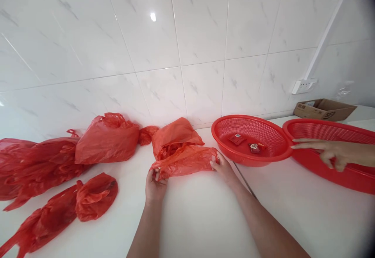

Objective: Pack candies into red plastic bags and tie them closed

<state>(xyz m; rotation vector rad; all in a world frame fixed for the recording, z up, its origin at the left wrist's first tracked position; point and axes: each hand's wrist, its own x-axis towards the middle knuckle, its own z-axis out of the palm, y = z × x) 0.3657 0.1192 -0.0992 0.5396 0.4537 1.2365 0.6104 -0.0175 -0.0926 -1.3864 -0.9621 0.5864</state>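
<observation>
Both my hands grip a red plastic bag (184, 160) lying on the white counter (205, 219). My left hand (155, 185) pinches its left end, fingers closed on the plastic. My right hand (223, 169) holds its right end, close to the left red basket (275, 157). Another crumpled red bag (174, 135) lies right behind the one I hold.
Several filled and knotted red bags (107, 139) lie along the tiled wall and at the front left (95, 195). Two small packets (254, 147) lie in the left basket. Another person's hand (331, 150) reaches over a second red basket (351, 176). A cardboard box (324, 109) stands behind.
</observation>
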